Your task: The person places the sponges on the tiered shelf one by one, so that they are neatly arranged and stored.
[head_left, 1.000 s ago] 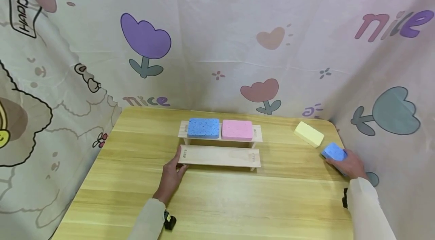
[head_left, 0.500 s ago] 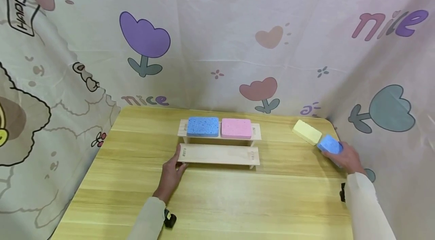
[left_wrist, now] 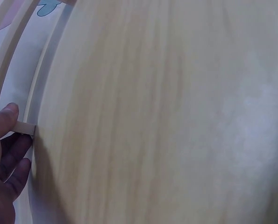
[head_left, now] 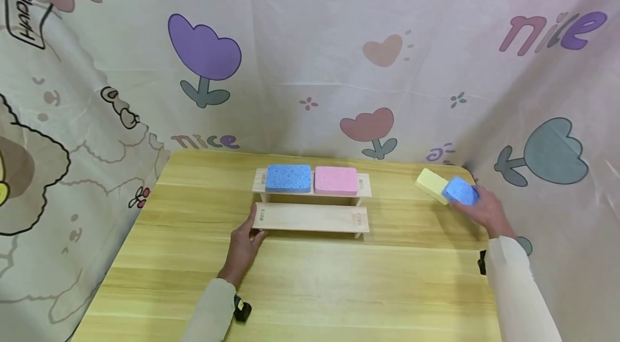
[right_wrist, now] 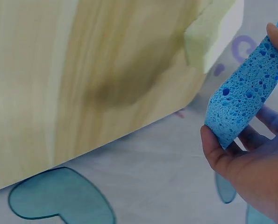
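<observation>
My right hand (head_left: 486, 211) holds a blue sponge (head_left: 460, 191) by its edges, thumb on one side and fingers on the other. In the right wrist view this porous blue sponge (right_wrist: 246, 88) is tilted, and a shadow falls on the table. A pale yellow sponge (head_left: 430, 185) lies at the table's back right, partly covered by the blue one in the head view. My left hand (head_left: 242, 249) grips the left end of the front wooden shelf (head_left: 310, 217). The left wrist view has its thumb and fingers around a small wooden leg (left_wrist: 24, 128).
Behind the front shelf, a raised wooden tier (head_left: 365, 185) bears another blue sponge (head_left: 288, 178) and a pink sponge (head_left: 336, 180) side by side. A printed cloth (head_left: 290, 51) hangs behind and beside the wood-grain table (head_left: 368, 288).
My right hand has lifted the blue sponge and carried it back and leftward, so it now overlaps the yellow sponge in view. My left hand keeps its place on the shelf.
</observation>
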The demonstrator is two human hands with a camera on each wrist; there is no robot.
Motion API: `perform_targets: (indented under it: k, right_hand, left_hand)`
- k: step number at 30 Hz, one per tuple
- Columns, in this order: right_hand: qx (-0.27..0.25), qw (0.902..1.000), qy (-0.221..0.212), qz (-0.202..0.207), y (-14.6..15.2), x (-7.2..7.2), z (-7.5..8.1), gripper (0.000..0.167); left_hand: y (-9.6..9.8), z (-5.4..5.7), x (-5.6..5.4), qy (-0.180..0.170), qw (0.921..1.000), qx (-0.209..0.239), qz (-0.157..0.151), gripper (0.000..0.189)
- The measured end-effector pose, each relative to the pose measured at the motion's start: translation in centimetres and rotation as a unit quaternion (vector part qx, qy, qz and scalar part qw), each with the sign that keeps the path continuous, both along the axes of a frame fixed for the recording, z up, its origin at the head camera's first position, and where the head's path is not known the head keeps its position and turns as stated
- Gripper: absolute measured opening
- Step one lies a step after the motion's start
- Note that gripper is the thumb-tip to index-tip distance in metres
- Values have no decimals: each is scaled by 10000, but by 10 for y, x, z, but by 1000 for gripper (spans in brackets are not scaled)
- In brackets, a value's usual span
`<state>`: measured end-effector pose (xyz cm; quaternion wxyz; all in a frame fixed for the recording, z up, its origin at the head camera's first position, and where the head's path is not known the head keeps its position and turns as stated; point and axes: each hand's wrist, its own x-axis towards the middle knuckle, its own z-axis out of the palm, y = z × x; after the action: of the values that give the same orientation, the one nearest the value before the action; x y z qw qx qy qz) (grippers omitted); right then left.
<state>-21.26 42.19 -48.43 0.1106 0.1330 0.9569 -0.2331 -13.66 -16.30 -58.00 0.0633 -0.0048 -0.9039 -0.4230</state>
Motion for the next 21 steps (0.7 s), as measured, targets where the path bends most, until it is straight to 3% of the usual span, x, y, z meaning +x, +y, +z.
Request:
perform_targets:
  k: [12,21]
  right_hand:
    - [166,9977,394,530,-27,-10,21,105]
    - [131,9893,1098,955,-56,-15,36,95]
  left_hand:
    - [-1,1,0,94,9999,83,-43,80]
    - [-1,1,0,152,9997,125,-115,80]
